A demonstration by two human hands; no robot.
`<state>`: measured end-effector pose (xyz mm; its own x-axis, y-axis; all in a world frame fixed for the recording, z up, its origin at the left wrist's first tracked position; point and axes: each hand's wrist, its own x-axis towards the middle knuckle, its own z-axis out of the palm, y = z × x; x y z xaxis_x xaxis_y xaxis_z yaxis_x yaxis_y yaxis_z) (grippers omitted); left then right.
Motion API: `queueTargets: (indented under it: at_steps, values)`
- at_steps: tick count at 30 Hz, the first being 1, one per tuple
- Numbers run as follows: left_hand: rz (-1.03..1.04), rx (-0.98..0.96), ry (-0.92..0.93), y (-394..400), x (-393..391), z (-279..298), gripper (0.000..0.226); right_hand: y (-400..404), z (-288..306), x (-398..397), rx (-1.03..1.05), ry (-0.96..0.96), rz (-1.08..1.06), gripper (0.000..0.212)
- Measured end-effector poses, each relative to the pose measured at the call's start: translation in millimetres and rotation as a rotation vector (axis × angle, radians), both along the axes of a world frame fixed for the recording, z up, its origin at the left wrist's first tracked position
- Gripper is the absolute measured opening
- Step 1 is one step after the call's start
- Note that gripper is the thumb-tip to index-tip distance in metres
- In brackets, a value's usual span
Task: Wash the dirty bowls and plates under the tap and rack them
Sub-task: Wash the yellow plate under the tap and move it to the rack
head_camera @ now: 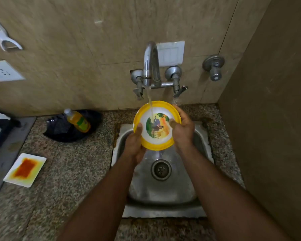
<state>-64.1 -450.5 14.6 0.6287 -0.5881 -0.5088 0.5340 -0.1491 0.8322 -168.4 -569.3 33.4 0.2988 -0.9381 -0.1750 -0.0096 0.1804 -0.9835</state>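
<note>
Head view: your left hand (135,145) and right hand (182,129) grip 1 bowl (156,126) under the tap (150,63); 1 stained plate (24,169) waits unwashed.

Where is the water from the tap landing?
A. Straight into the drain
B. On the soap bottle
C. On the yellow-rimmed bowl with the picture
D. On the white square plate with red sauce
C: the stream from the tap falls onto the yellow-rimmed bowl, which the left hand and right hand hold over the sink.
</note>
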Motion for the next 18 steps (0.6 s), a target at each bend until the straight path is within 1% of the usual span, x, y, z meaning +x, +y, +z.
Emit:
queueTargets:
  at_steps: [1, 3, 4, 5, 6, 7, 8, 10, 11, 12, 14, 16, 18]
  values:
    - [-0.004, -0.006, 0.01, 1, -4, 2, 0.043, -4, -3, 5, 0.011, 0.02, -0.027, 0.047]
    - [0.004, -0.098, 0.002, 4, -8, 3, 0.038, -7, -13, 12, 0.038, 0.07, -0.088, 0.03]
    - [0.03, -0.12, -0.007, 5, -8, 2, 0.039, -4, -18, 15, 0.063, 0.11, -0.124, 0.031]
    - [0.054, -0.138, -0.023, 5, -11, 3, 0.042, 2, -27, 19, 0.101, 0.172, -0.143, 0.037]
    - [0.092, -0.18, -0.054, 4, -15, 4, 0.049, 11, -31, 24, 0.133, 0.211, -0.147, 0.042]
    - [0.143, -0.204, -0.083, 4, -19, 6, 0.055, 24, -41, 31, 0.191, 0.208, -0.136, 0.045]
    - [0.204, -0.213, -0.118, 2, -22, 5, 0.058, 41, -43, 37, 0.275, 0.142, -0.106, 0.05]
    - [0.316, -0.082, -0.206, -1, -26, 4, 0.056, 75, -48, 45, 0.459, -0.085, -0.03, 0.063]
    - [0.335, -0.016, -0.242, -1, -27, 4, 0.059, 88, -43, 46, 0.54, -0.167, 0.01, 0.06]
    - [0.356, 0.004, -0.252, 1, -27, 2, 0.064, 97, -42, 45, 0.597, -0.212, 0.042, 0.052]
    - [0.373, 0.002, -0.263, 9, -25, -1, 0.069, 100, -44, 43, 0.611, -0.178, 0.029, 0.038]
    - [0.407, 0.044, -0.266, 16, -23, -1, 0.072, 89, -47, 47, 0.657, -0.066, -0.06, 0.028]
    - [0.44, 0.078, -0.203, 20, -20, 2, 0.073, 74, -45, 53, 0.592, 0.118, -0.077, 0.029]
